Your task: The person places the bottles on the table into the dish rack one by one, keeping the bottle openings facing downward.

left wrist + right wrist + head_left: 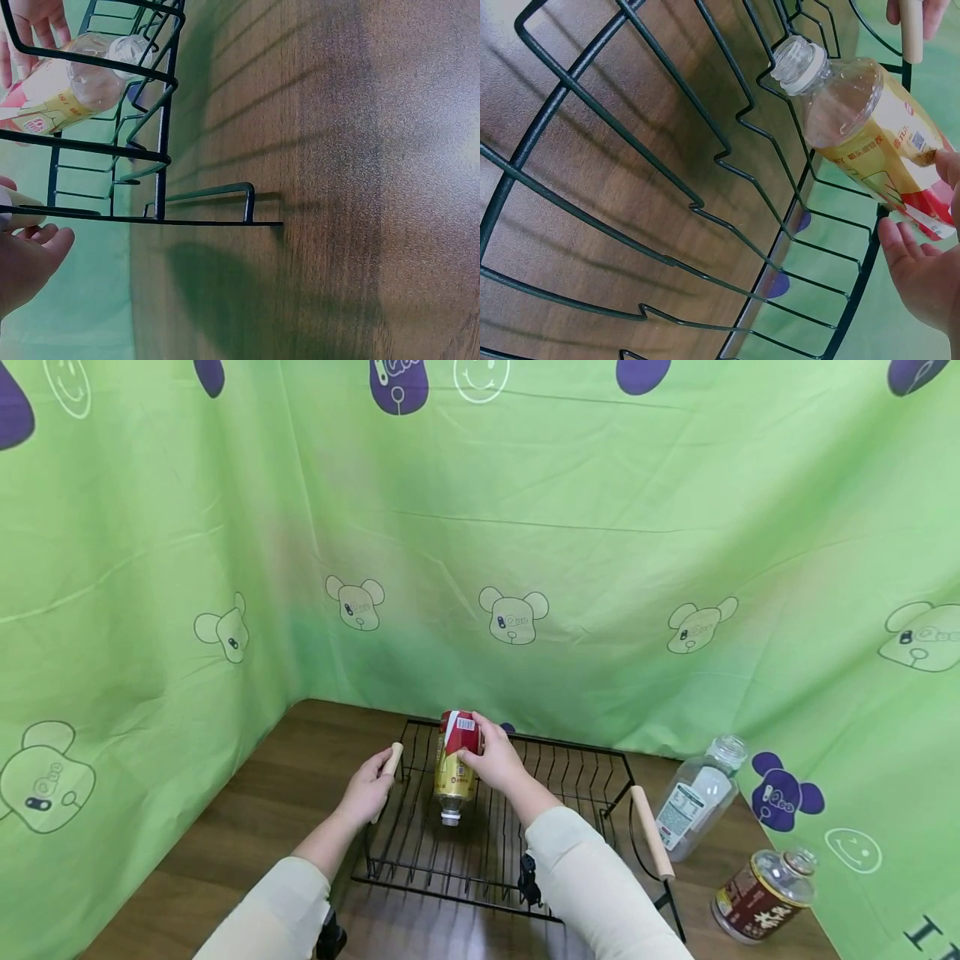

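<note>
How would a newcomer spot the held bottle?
On the table sits a black rack. At its left part, the right hand holds the red-yellow bottle. Unlike the white-labelled bottle and brown-labelled bottle, it points neck-down.

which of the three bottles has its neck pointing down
The bottle with the red and yellow label, held in the right hand; the white-labelled bottle and the dark-red-labelled bottle, off to the right, both stand neck up.

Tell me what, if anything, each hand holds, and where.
The right hand holds the neck-down bottle by its labelled body, toward the base. The left hand grips the black wire rack by its left wooden handle.
</note>
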Action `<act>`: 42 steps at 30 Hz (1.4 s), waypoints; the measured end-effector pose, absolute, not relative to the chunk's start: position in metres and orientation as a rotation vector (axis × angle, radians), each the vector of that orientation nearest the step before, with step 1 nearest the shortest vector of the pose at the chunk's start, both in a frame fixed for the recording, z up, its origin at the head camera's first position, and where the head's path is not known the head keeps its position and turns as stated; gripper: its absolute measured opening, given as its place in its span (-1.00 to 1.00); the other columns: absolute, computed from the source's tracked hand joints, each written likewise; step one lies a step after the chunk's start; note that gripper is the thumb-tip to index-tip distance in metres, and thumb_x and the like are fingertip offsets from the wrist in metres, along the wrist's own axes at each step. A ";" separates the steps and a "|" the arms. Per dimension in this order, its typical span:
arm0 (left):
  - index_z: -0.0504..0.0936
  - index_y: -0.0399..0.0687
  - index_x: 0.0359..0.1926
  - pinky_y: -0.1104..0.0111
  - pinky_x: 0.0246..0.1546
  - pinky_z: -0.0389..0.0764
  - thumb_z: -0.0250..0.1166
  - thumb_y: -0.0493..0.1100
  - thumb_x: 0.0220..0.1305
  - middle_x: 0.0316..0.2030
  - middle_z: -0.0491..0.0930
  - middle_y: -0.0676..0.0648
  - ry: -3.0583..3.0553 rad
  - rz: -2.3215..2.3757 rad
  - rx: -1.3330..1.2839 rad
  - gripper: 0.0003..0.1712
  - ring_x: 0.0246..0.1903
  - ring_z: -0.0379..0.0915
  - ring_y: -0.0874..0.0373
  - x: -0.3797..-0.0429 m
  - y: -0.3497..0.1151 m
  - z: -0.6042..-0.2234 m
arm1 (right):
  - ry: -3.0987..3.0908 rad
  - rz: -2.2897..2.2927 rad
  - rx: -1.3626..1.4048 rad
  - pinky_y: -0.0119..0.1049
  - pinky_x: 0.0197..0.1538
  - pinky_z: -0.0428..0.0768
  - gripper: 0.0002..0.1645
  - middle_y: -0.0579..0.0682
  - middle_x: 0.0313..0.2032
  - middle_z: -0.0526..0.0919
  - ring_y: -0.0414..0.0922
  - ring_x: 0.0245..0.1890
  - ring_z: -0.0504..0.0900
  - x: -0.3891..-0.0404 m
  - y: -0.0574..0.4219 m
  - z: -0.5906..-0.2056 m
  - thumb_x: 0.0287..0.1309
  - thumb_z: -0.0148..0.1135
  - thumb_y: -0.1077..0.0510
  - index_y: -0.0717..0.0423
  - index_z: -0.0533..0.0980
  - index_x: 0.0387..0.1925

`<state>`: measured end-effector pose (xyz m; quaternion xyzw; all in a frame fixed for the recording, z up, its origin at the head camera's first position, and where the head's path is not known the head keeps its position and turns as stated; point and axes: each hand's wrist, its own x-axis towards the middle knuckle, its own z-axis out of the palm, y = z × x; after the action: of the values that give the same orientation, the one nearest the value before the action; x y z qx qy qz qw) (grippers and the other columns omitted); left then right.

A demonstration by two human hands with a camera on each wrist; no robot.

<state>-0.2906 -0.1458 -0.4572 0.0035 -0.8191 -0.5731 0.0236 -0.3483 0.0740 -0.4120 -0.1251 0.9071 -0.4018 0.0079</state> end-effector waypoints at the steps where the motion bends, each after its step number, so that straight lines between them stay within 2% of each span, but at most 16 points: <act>1: 0.10 -0.40 0.45 -0.08 0.27 0.34 -0.07 -0.40 0.31 0.40 0.18 -0.45 -2.537 -1.769 0.008 -0.33 0.33 0.21 -0.31 -0.291 -0.146 -0.457 | 2.841 -1.254 -0.382 0.07 0.23 0.51 -0.11 0.28 0.43 0.17 0.22 0.25 0.46 -0.348 0.074 -0.412 0.25 0.28 0.08 0.01 0.09 0.51; 7: 0.11 -0.40 0.45 -0.03 0.20 0.40 -0.08 -0.39 0.33 0.38 0.21 -0.45 -2.541 -1.762 0.004 -0.34 0.29 0.27 -0.30 -0.291 -0.145 -0.458 | 2.856 -1.258 -0.334 0.10 0.21 0.52 -0.08 0.30 0.42 0.18 0.24 0.24 0.47 -0.348 0.078 -0.413 0.24 0.29 0.04 0.02 0.07 0.51; 16: 0.09 -0.36 0.47 0.08 0.10 0.45 -0.07 -0.37 0.35 0.40 0.19 -0.44 -2.539 -1.768 0.014 -0.33 0.22 0.32 -0.24 -0.290 -0.147 -0.458 | 2.829 -1.344 -0.277 0.17 0.23 0.47 -0.04 0.28 0.47 0.08 0.24 0.32 0.39 -0.341 0.094 -0.400 0.25 0.26 -0.01 -0.03 -0.01 0.54; 18: 0.10 -0.35 0.47 0.17 0.03 0.47 -0.07 -0.37 0.34 0.41 0.17 -0.43 -2.541 -1.768 0.019 -0.33 0.19 0.34 -0.22 -0.288 -0.147 -0.456 | 2.825 -1.368 -0.283 0.19 0.25 0.44 -0.03 0.29 0.47 0.07 0.24 0.33 0.37 -0.339 0.102 -0.395 0.26 0.25 -0.02 -0.03 -0.03 0.54; 22: 0.11 -0.32 0.47 0.35 -0.27 0.42 -0.06 -0.36 0.34 0.43 0.13 -0.42 -2.540 -1.792 0.022 -0.32 0.03 0.38 -0.20 -0.287 -0.147 -0.455 | 2.816 -1.407 -0.285 0.18 0.27 0.43 0.00 0.26 0.49 0.05 0.23 0.35 0.34 -0.333 0.122 -0.384 0.27 0.25 -0.04 -0.08 -0.09 0.55; 24: 0.10 -0.30 0.48 0.36 -0.34 0.39 -0.05 -0.35 0.34 0.44 0.11 -0.41 -2.534 -1.813 0.014 -0.31 -0.05 0.38 -0.22 -0.286 -0.148 -0.455 | 2.810 -1.422 -0.300 0.15 0.28 0.43 0.00 0.26 0.49 0.03 0.23 0.37 0.32 -0.329 0.133 -0.378 0.28 0.23 -0.04 -0.07 -0.12 0.55; 26: 0.09 -0.29 0.48 0.32 -0.26 0.44 -0.05 -0.32 0.35 0.45 0.10 -0.40 -2.531 -1.807 -0.013 -0.31 0.00 0.38 -0.26 -0.285 -0.148 -0.456 | 2.802 -1.444 -0.303 0.12 0.30 0.42 0.01 0.25 0.50 0.01 0.23 0.38 0.30 -0.324 0.144 -0.371 0.29 0.23 -0.04 -0.07 -0.13 0.56; 29: 0.04 -0.29 0.50 0.09 0.08 0.47 -0.01 -0.24 0.39 0.47 0.02 -0.38 -2.535 -1.805 -0.083 -0.29 0.25 0.25 -0.35 -0.283 -0.149 -0.458 | 2.794 -1.486 -0.311 0.10 0.33 0.39 0.01 0.26 0.50 -0.03 0.23 0.40 0.25 -0.316 0.162 -0.364 0.30 0.22 -0.01 -0.06 -0.15 0.56; 32: -0.06 -0.28 0.52 -0.17 0.37 0.16 0.01 -0.22 0.42 0.52 -0.12 -0.34 -2.523 -1.887 -0.137 -0.25 0.45 -0.09 -0.35 -0.284 -0.151 -0.462 | 2.806 -1.528 -0.317 0.11 0.36 0.35 0.02 0.27 0.51 -0.04 0.25 0.41 0.21 -0.307 0.179 -0.358 0.31 0.21 0.02 -0.04 -0.18 0.56; 35: -0.15 -0.24 0.54 -0.22 0.43 -0.07 0.01 -0.26 0.42 0.54 -0.24 -0.31 -2.501 -2.011 -0.141 -0.21 0.49 -0.27 -0.33 -0.287 -0.153 -0.465 | 2.853 -1.537 -0.324 0.14 0.36 0.33 0.01 0.28 0.51 -0.04 0.27 0.41 0.20 -0.298 0.197 -0.354 0.32 0.20 0.02 -0.01 -0.19 0.56; 42: -0.21 -0.21 0.55 -0.24 0.42 -0.05 0.01 -0.30 0.42 0.53 -0.29 -0.34 -2.529 -2.066 -0.105 -0.18 0.48 -0.26 -0.36 -0.284 -0.155 -0.462 | 2.952 -1.552 -0.267 0.17 0.37 0.30 0.00 0.28 0.51 -0.02 0.28 0.42 0.19 -0.273 0.233 -0.350 0.34 0.18 -0.03 -0.02 -0.19 0.56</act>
<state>-0.2837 -0.1547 -0.4619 -0.0320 -0.7725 -0.6311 -0.0629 -0.2726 0.2328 -0.3497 -0.0794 0.8777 -0.4614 -0.1018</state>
